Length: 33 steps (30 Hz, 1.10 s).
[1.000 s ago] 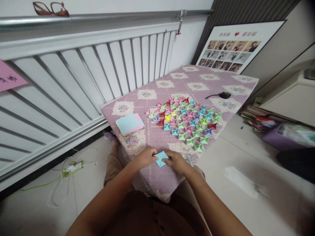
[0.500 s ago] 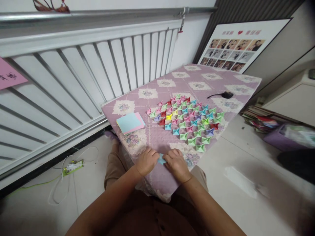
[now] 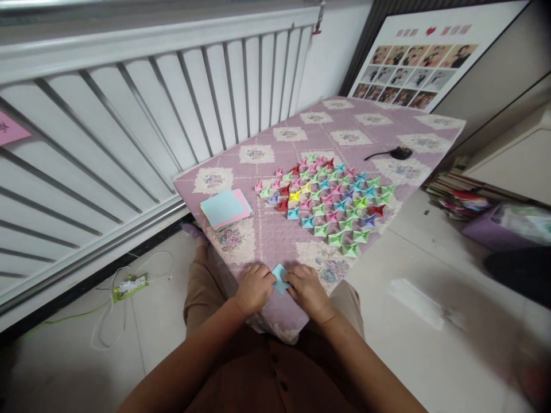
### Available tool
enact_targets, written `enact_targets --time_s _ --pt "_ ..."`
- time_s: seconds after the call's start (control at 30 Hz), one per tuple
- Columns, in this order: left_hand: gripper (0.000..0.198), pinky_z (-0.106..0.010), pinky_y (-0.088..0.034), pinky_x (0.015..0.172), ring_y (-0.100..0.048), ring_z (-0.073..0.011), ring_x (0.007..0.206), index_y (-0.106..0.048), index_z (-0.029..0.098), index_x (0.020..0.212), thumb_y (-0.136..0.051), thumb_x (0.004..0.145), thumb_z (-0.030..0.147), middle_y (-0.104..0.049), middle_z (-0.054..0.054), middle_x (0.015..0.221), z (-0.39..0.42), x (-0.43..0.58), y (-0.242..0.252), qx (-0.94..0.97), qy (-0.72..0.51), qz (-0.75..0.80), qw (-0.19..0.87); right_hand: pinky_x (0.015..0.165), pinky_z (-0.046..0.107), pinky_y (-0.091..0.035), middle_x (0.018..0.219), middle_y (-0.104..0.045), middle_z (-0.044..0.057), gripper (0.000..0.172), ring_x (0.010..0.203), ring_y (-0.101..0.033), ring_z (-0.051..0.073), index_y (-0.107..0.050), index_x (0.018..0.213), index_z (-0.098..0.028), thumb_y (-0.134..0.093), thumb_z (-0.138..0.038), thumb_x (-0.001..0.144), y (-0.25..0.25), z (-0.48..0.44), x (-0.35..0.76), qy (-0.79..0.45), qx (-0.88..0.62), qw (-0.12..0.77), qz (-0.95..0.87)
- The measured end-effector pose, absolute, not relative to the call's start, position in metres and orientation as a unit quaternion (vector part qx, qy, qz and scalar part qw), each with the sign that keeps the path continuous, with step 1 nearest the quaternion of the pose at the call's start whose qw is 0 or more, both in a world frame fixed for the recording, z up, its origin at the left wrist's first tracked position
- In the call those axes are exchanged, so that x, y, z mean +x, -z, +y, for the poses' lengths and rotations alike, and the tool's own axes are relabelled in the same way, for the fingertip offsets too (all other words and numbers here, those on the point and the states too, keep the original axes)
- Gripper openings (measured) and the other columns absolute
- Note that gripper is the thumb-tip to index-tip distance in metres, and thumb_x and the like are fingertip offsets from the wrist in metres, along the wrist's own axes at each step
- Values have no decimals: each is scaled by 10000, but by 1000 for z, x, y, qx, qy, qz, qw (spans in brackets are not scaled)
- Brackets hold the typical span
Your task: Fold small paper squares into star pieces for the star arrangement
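Note:
Close to the table's near corner lies a small light-blue folded paper (image 3: 280,277), diamond-shaped from my view. My left hand (image 3: 256,287) grips its left edge with curled fingers. On the opposite side, my right hand (image 3: 307,289) pinches its right edge, the fingertips partly covering it. Beyond my hands, rows of small folded paper pieces (image 3: 318,211) in green, pink, blue, red, yellow and purple stand on the cloth. Left of them is a stack of paper sheets (image 3: 222,207), light blue on top with pink showing beneath.
A patterned purple tablecloth (image 3: 275,229) covers the table. A black object with a cord (image 3: 400,153) lies toward its right edge. The white radiator (image 3: 193,97) runs along the left side. On the floor sits a power strip (image 3: 130,286) with cables; a photo board (image 3: 413,63) leans behind.
The blue paper shows more of its surface between my fingers and now appears as a diamond. My hands stay close to the same spot; the camera view has tilted slightly downward.

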<state>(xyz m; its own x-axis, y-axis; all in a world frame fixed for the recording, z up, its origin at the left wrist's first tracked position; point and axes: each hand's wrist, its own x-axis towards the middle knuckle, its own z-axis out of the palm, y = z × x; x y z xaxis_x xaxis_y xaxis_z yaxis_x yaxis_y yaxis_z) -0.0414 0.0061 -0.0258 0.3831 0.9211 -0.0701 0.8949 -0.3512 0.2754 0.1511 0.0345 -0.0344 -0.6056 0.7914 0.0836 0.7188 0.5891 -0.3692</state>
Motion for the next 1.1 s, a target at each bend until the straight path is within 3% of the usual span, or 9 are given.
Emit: enact_targets --time_s 0.27,0.43,0.6,1.1 --pt "135 -357 -361 873 -461 -220 995 -642 215 941 -527 876 239 -579 -55 1037 3 -45 32 815 -79 554 152 901 342 -325 973 -622 48 180 981 -507 206 -661 954 -231 -570 -166 813 39 34 157 -169 -417 171 -877" --pt "137 -363 -345 842 -480 -217 970 -660 225 877 -540 879 289 -594 -43 970 1 -44 32 780 -97 600 148 835 335 -345 886 -624 43 70 893 -516 201 -662 841 -219 -592 -223 830 45 35 159 -154 -431 202 -866" --pt "141 -349 -335 839 -509 -203 959 -667 223 835 -572 863 323 -609 -34 934 3 -45 31 745 -109 636 168 806 337 -328 831 -614 37 120 842 -512 199 -647 775 -214 -598 -296 849 47 35 162 -144 -459 226 -847" --pt "280 -324 -392 807 -583 -204 907 -672 201 861 -453 904 370 -664 -51 935 21 -40 9 734 3 651 190 735 334 -258 798 -597 30 230 836 -491 208 -620 688 -214 -599 -374 852 42 32 157 -97 -547 206 -806"
